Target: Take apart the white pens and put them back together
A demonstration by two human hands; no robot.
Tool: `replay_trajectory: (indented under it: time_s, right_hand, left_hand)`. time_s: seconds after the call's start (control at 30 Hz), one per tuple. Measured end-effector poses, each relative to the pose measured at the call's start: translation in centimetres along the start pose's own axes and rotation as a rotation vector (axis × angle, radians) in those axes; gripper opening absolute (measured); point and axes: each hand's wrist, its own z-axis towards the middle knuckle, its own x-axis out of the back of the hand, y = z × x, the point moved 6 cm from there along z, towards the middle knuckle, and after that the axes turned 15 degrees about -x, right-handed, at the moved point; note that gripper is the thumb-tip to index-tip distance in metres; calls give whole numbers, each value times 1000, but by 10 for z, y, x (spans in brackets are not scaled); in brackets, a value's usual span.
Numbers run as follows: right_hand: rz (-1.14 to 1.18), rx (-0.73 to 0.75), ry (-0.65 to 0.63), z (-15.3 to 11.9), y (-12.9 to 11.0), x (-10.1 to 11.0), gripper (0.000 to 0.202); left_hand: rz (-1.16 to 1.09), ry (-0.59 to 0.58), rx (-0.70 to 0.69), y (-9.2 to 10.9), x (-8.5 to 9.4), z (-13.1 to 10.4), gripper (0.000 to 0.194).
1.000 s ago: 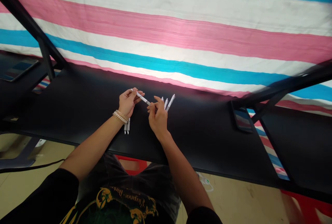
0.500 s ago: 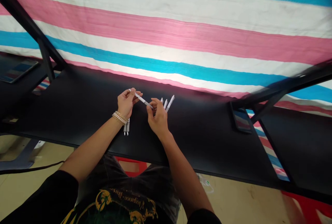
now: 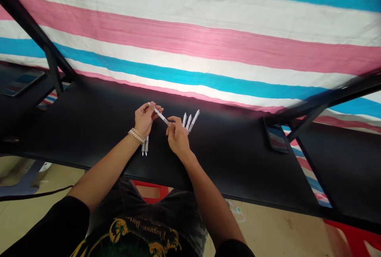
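A white pen [image 3: 161,115] slants between my two hands above the black table. My left hand [image 3: 144,118], with a beaded bracelet at the wrist, pinches its upper left end. The fingers of my right hand [image 3: 178,136] are closed around its lower right end, which they hide. Two more white pens [image 3: 145,147] lie side by side under my left wrist, their metal tips toward me and their other ends covered. Just beyond my right hand, three white pens [image 3: 190,120] lie fanned out, partly hidden by it.
The black table [image 3: 238,161] stretches to both sides. A dark phone [image 3: 276,136] lies by the right frame bar, and a dark flat device [image 3: 22,82] at the far left. Striped cloth [image 3: 208,46] hangs behind. A red stool [image 3: 151,191] shows below the table edge.
My right hand has shifted slightly left and its fingers have closed more tightly round the pen's lower end. More of the fanned pens shows. My left hand has stayed nearly still.
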Motion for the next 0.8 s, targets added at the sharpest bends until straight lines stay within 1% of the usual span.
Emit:
replay_trajectory:
  time_s: [0.07,0.13,0.2,0.27,0.3,0.37,0.5,0.6,0.8]
  right_hand:
    - [14,-18,-53,-1,0,-4,26]
    - [15,-19,-68,-2,-1,-6,28]
    - [19,-10,-41,-3,-3,-6,32]
    - [40,17,11,-4,-6,-3,37]
    - [52,32,35,-4,-7,-1,37]
    - [74,51,75,-4,-9,3,33]
    - [87,45,137,-4,-9,9,26]
    - [86,34,146,-5,-9,10,25]
    - [69,37,125,-5,-9,9,25]
  left_hand:
    - [-42,-16,42,0,-3,0,26]
    - [-124,-28,94,1,-5,0,21]
    - [-232,-23,156,3,-7,1,20]
    - [-325,-10,233,5,-6,2,27]
    - [-349,-7,274,6,-5,3,30]
    - [-367,10,315,9,-2,3,26]
    - [-379,20,332,12,1,3,16]
    - [-381,4,338,12,-1,2,13]
    - [-385,20,318,13,0,2,17]
